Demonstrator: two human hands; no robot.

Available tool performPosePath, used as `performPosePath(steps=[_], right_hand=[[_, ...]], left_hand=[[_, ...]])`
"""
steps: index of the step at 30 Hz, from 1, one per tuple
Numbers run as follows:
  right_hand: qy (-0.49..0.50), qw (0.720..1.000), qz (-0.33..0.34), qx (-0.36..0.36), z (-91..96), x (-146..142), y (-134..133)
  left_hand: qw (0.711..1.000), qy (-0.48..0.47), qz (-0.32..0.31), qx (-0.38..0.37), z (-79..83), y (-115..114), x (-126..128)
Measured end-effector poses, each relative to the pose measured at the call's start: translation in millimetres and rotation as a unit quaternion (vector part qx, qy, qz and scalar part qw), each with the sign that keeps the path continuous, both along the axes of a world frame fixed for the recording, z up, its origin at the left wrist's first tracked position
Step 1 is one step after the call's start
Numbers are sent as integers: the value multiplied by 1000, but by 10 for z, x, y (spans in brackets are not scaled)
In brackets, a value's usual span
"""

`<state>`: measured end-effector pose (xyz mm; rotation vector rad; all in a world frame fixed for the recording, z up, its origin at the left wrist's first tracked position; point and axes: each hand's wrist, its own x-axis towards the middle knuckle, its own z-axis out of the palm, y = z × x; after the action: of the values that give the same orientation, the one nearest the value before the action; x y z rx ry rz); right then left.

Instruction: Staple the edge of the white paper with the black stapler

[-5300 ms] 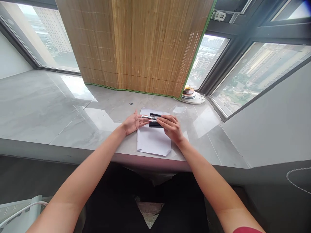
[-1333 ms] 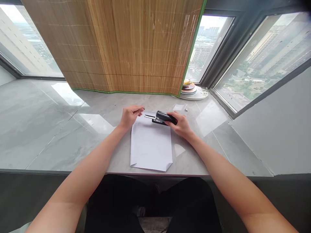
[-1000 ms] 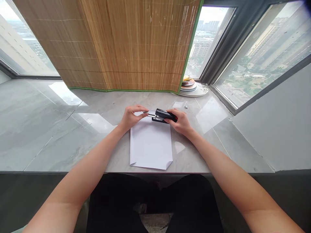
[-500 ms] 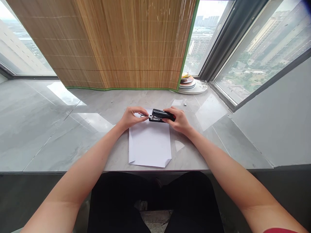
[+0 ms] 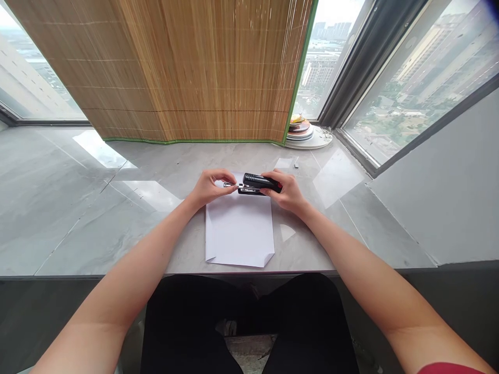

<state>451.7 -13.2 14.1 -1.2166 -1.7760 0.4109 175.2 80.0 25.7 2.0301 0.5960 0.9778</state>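
Note:
A black stapler (image 5: 257,182) is held above the far part of a white paper stack (image 5: 239,228). My right hand (image 5: 286,193) is closed around its right end, thumb below and fingers on top. At its left end a narrow metal slide (image 5: 228,184) sticks out. My left hand (image 5: 214,186) pinches this slide between thumb and fingers. The paper lies flat near the counter's front edge, its two near corners folded or curled. My fingers hide part of the slide and of the stapler's right end.
A small grey piece (image 5: 296,166) lies on the tiled counter (image 5: 117,223) beyond my right hand. Stacked plates (image 5: 306,137) stand at the back by the window frame. A bamboo blind (image 5: 202,72) hangs down to the counter's back.
Both hands keep the same hold on the stapler and its slide. The whole view has shifted very slightly; nothing else has visibly moved.

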Motion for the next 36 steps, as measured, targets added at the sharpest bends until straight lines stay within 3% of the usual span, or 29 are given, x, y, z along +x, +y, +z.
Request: performPosePath(steps=[16, 36], right_hand=[[9, 1000, 9, 4, -4, 88, 28], [-4, 1000, 13, 8, 25, 101, 10]], left_hand=[[993, -37, 14, 113, 30, -42, 3], [998, 2, -10, 63, 20, -16, 1]])
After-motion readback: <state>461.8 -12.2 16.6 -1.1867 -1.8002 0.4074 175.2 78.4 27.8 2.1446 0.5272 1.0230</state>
